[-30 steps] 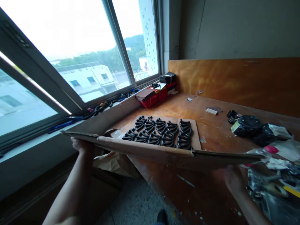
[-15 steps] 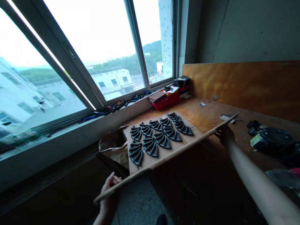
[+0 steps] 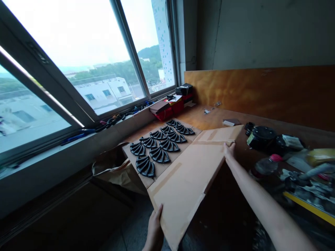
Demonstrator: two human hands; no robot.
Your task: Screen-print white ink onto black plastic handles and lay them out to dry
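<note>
My left hand (image 3: 155, 226) grips the near left edge of a brown cardboard board (image 3: 187, 174), its thumb on top. On the far right edge of the same board, my right hand (image 3: 229, 152) is closed, with most of its fingers hidden underneath. Tape strips cross the board's bare face. Beyond it, a cardboard sheet (image 3: 157, 174) carries several black, glossy, fan-shaped ribbed parts (image 3: 160, 155) in rows. The board's far edge meets or overlaps that sheet; whether the two are joined I cannot tell.
The brown worktable (image 3: 199, 116) backs onto a wooden panel (image 3: 256, 94). Red boxes (image 3: 164, 113) stand by the window sill. To the right are black tape rolls (image 3: 261, 136), a plastic bottle (image 3: 267, 165) with a pink cap, and a yellow-edged tray (image 3: 309, 207). A paper bag (image 3: 123, 177) hangs at the left.
The board, seen almost edge-on before, now shows its broad upper face. My left hand has shifted right in view, my right hand left. The view has turned right.
</note>
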